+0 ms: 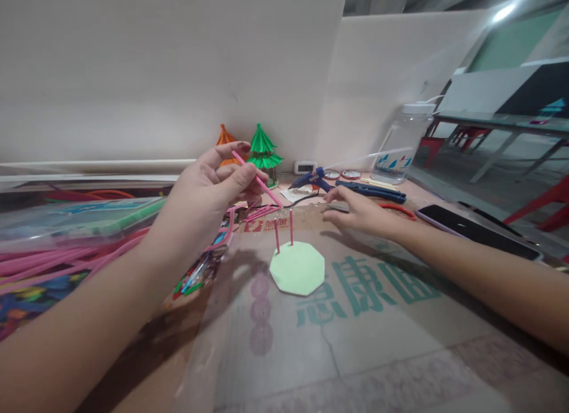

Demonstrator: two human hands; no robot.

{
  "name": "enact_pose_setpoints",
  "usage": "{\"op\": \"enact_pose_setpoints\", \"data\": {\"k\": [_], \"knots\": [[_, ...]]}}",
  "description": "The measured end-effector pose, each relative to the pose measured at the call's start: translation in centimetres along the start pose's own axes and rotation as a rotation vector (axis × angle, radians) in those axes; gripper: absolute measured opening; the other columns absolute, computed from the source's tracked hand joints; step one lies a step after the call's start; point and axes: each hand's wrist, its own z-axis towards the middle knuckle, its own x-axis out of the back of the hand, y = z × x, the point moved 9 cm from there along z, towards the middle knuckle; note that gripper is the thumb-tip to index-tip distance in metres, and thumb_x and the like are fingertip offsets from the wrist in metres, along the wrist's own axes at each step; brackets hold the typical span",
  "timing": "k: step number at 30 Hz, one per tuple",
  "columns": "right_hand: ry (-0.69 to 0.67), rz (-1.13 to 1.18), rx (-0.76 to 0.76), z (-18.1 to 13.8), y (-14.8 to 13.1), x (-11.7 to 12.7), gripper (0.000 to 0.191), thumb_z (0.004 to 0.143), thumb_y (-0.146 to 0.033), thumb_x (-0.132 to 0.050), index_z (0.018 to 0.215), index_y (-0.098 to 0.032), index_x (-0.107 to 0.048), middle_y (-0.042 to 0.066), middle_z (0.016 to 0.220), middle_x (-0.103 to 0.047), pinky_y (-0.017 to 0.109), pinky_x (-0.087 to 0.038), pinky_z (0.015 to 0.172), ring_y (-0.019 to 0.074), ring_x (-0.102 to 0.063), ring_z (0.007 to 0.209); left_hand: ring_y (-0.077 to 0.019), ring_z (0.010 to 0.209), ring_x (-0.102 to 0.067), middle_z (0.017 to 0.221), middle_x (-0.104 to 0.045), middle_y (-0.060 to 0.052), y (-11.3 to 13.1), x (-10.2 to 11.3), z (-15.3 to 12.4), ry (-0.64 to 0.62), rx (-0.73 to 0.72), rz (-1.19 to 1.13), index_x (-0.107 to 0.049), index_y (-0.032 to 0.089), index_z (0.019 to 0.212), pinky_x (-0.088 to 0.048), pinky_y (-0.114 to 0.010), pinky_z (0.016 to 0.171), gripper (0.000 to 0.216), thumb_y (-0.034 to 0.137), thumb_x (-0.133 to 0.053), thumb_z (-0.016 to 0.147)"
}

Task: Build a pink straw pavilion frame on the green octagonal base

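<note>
My left hand (217, 176) is closed in a pinch on a thin pink stick (262, 185), which slants down to the right. Below its tip lies a pale green octagonal board (297, 269). Two pink sticks stand upright near the board's far left edge, one on the left (277, 236) and one on the right (291, 228). At the right, my right hand (351, 210) is low over the table with thumb and forefinger apart. Just beyond its fingertips is a blue glue gun (311, 179). A small greyish thing shows between those fingers, too unclear to name.
Orange (223, 135) and green pagoda models (262, 149) stand by the wall. More pink sticks (262, 213) lie behind the board. A clear bottle (398, 146), a dark phone (475, 230) and blue pliers-like tool (373, 191) are rightward. Left are a plastic box (89, 223) and pink strips (53, 262).
</note>
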Motion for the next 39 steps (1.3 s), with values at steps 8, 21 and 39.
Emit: {"op": "enact_pose_setpoints", "data": {"k": [8, 21, 39], "knots": [[-0.399, 0.207, 0.078, -5.9, -7.6, -5.6, 0.078, 0.062, -0.059, -0.092, 0.117, -0.022, -0.051, 0.018, 0.145, -0.058, 0.047, -0.050, 0.101, 0.0366, -0.060, 0.127, -0.0174, 0.080, -0.077, 0.083, -0.077, 0.001, 1.0, -2.0, -1.3, -0.101, -0.069, 0.233, -0.063, 0.020, 0.118, -0.064, -0.029, 0.077, 0.030, 0.028, -0.077, 0.092], [-0.418, 0.049, 0.175, -4.9, -3.6, -4.3, 0.063, 0.076, -0.056, -0.080, 0.117, -0.020, -0.050, 0.010, 0.113, -0.064, 0.033, -0.049, 0.073, 0.0235, -0.062, 0.090, -0.0156, 0.087, -0.074, 0.103, -0.074, -0.003, 0.3, -6.2, -4.5, -0.326, -0.314, 0.560, -0.069, 0.023, 0.123, -0.063, -0.028, 0.080, 0.026, 0.019, -0.065, 0.097], [0.076, 0.446, 0.277, -4.4, -11.6, 2.1, 0.012, 0.093, -0.032, -0.072, 0.098, -0.027, -0.082, 0.003, 0.097, -0.078, 0.036, -0.056, 0.084, 0.0218, -0.070, 0.094, -0.0178, 0.086, -0.074, 0.100, -0.077, 0.003, -0.4, -6.6, -5.6, -0.290, -0.396, 0.677, -0.066, 0.037, 0.128, -0.058, -0.031, 0.083, 0.037, 0.022, -0.070, 0.095]]}}
